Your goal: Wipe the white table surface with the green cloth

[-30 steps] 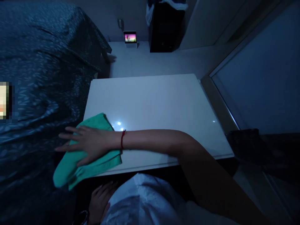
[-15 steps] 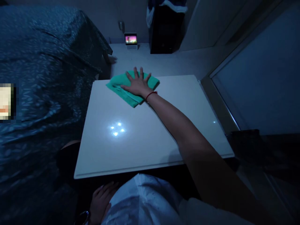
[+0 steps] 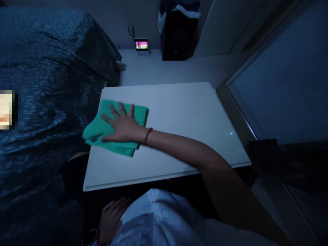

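Note:
My right hand (image 3: 124, 125) lies flat with spread fingers on a green cloth (image 3: 140, 116), pressing it against the white tabletop (image 3: 176, 106). The folded cloth covers the table's left part, and one corner hangs past the left edge. A thin red string circles my right wrist. Below the table's near edge, my left hand (image 3: 110, 217) rests by my lap, fingers stretched out and holding nothing. A dark watch or band shows at that wrist.
On the left is a bed with a patterned cover (image 3: 51, 68). Beyond the table, a small lit screen (image 3: 141, 45) stands on the floor near a black cabinet (image 3: 179, 37) with fabric on top. A pale panel (image 3: 287, 85) is at right.
My right hand has slid the cloth from the table's far edge toward the left and nearer to me. My left hand has stayed in place.

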A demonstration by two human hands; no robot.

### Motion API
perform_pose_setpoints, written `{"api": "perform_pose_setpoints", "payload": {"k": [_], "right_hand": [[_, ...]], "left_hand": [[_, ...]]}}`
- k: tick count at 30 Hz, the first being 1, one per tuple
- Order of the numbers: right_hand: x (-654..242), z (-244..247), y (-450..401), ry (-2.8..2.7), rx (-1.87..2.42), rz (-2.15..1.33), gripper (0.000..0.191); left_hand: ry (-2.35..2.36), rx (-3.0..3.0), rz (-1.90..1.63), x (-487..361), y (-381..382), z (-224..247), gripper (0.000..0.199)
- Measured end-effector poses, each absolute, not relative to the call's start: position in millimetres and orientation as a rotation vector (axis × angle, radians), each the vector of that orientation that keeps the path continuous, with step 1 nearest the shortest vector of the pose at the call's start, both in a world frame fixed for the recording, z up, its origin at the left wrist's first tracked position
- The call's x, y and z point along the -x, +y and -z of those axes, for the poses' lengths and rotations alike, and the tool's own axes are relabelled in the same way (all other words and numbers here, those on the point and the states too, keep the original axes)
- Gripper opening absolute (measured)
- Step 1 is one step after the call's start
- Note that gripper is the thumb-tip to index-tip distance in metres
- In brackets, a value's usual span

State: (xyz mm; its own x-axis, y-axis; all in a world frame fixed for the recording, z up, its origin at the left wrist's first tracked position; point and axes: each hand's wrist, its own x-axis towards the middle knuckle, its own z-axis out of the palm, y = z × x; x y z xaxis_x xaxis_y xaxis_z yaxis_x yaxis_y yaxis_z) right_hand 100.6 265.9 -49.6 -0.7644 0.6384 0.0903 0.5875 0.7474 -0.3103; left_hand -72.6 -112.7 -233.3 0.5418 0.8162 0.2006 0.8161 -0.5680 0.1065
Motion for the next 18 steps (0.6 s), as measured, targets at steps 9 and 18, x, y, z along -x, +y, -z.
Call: {"api": "perform_pose_setpoints", "payload": {"k": [9,18], "right_hand": [[-67.4,51.3,166.9,-2.815,0.432,0.158,0.065],[-153.0,39.9,311.8,-2.792,1.138,-0.417,0.081]], "left_hand": [[1.474,-2.679,-0.366,71.9,-114.8,230.3,0.052],[1.490,-2.698,-0.322,66.8,-110.0,219.1,0.067]]}}
